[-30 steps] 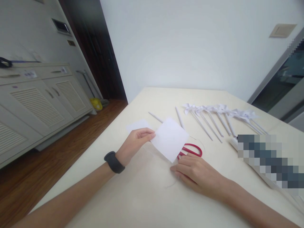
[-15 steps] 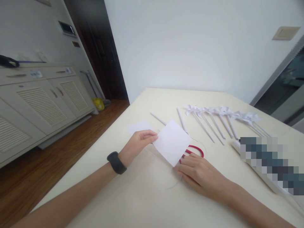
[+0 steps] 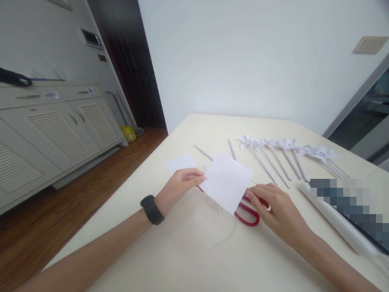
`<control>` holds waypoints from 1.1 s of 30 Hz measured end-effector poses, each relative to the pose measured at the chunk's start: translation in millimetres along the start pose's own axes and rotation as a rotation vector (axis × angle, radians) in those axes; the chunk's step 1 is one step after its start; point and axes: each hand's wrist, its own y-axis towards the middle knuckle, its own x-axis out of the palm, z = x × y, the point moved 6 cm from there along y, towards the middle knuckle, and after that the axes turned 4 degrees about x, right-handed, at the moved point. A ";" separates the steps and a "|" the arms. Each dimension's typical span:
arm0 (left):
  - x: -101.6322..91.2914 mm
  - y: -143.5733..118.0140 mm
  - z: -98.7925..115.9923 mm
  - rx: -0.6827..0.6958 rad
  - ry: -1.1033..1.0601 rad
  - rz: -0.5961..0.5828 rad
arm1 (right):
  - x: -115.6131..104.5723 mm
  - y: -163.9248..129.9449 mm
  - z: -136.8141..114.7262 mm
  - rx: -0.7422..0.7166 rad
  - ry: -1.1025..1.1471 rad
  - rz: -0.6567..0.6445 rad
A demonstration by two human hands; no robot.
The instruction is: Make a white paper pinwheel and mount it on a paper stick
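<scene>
Paper square [image 3: 227, 182], in the head view, is held over the tabletop [image 3: 182, 263], its 9 o'clock corner pinched by the left hand [image 3: 182, 182]. Toward 4 o'clock, the right hand [image 3: 276, 205] grips a loop of the red scissors [image 3: 251, 224]; white pinwheels [image 3: 287, 143] lie at 2 o'clock.

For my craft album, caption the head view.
Left hand holds white paper, right hand grips red-handled scissors, paper pinwheels lying beyond.
</scene>
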 end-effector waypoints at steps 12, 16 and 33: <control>10.1 -6.0 -5.3 -0.027 -0.007 -0.068 | -0.8 4.9 12.9 0.237 0.537 -0.025; 17.5 -10.1 -5.4 -0.025 0.001 -0.103 | 2.6 4.0 10.0 0.292 0.606 -0.023; 50.7 -30.1 -15.6 -0.148 -0.091 -0.358 | 3.0 -2.4 -1.8 0.162 0.453 0.133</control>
